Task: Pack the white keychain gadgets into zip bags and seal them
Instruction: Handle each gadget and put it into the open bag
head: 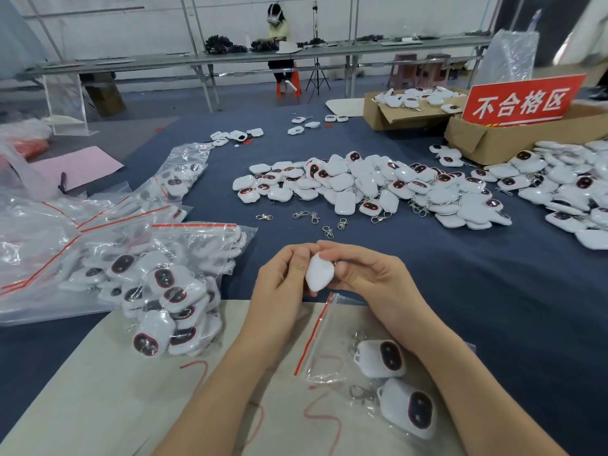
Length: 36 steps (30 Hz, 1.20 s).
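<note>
Above the blue table [460, 274], left hand [279, 291] and right hand [371, 278] pinch a white gadget [319, 271].

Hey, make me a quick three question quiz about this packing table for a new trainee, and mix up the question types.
1. True or false: the left hand and right hand together hold one white gadget.
2. How many gadgets lie in the zip bag nearest the person?
3. The loose metal clasps lie: A) in a cardboard box; B) on the blue cloth, in front of the gadget pile; C) inside a bag.
Key: 1 true; 2 two; 3 B.
</note>
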Motion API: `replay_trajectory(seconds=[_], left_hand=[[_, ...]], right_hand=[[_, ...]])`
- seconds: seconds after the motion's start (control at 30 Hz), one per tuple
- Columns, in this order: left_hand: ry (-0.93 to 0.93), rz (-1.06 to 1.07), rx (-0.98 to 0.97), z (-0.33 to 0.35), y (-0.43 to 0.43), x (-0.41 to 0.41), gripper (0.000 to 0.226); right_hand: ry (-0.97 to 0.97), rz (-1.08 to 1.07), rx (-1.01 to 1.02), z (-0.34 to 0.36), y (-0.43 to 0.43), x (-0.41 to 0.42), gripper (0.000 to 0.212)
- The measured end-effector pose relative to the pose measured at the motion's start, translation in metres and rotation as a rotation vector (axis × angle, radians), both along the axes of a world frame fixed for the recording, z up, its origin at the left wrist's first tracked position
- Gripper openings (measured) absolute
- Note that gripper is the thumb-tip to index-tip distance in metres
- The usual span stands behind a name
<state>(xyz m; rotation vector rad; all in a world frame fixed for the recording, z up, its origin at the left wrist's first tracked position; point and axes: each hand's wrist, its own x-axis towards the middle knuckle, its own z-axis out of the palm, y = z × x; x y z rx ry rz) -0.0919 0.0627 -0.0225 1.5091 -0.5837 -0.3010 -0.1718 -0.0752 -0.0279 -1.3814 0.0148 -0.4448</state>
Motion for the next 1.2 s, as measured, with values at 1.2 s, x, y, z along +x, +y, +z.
replay_trajectory(seconds=[1.2], left_hand=[[-0.047, 0.003, -0.061, -0.002, -0.002, -0.007, 0.041]], right_hand=[[0.09, -0.113, -0.043, 0.003, -0.002, 0.001, 0.017]])
